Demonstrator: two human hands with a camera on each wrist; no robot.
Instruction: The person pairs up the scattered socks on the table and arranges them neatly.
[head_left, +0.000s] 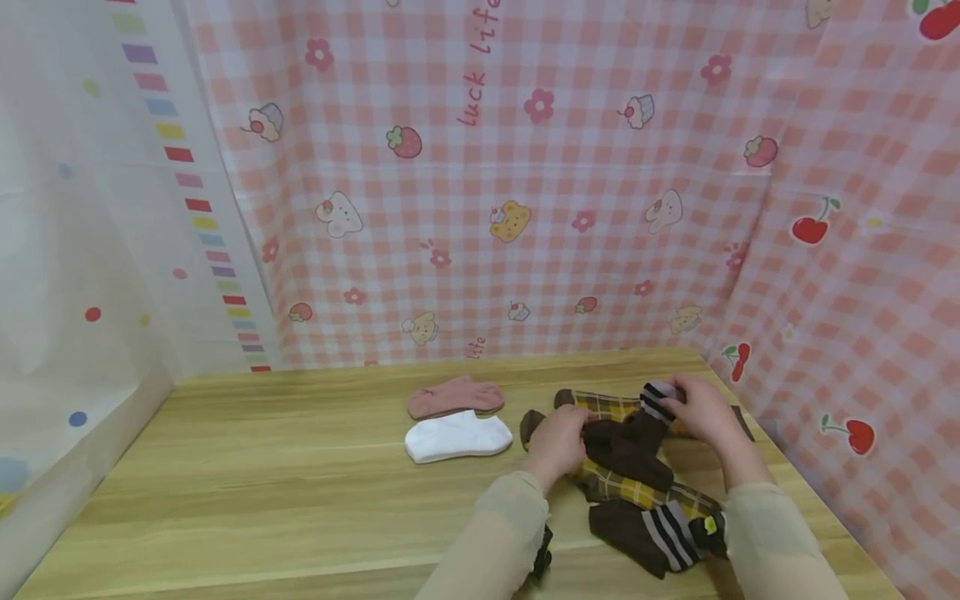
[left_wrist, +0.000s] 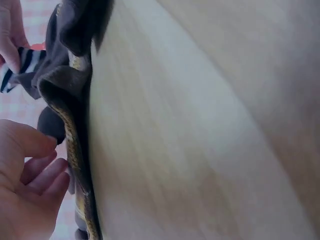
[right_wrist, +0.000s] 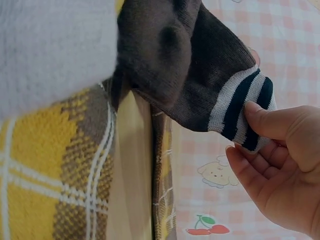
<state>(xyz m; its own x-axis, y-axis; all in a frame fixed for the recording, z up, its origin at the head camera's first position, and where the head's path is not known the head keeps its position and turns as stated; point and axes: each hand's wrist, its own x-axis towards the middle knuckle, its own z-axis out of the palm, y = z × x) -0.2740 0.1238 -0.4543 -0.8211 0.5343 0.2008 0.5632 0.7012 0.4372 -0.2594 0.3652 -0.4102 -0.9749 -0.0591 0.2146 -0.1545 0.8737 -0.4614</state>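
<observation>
My right hand (head_left: 707,408) pinches the grey-and-black striped cuff (right_wrist: 240,110) of a dark brown sock (head_left: 626,446) between thumb and fingers, lifting that end. At the same sock's left part, my left hand (head_left: 557,442) has its thumb and curled fingertips against the dark fabric (left_wrist: 51,125). The brown sock lies over two yellow-and-brown plaid socks with brown toes; the nearer plaid sock (head_left: 626,487) slants below it, and the farther plaid sock (head_left: 600,405) runs behind it. A second striped brown sock (head_left: 637,533) lies nearer, beside my right sleeve.
Left of the plaid socks lie a white sock (head_left: 457,436) and, just behind it, pink socks (head_left: 456,397). The wooden table (head_left: 285,475) meets a pink checked cloth (head_left: 480,250) at the back and right, and a white dotted cloth (head_left: 90,250) at the left.
</observation>
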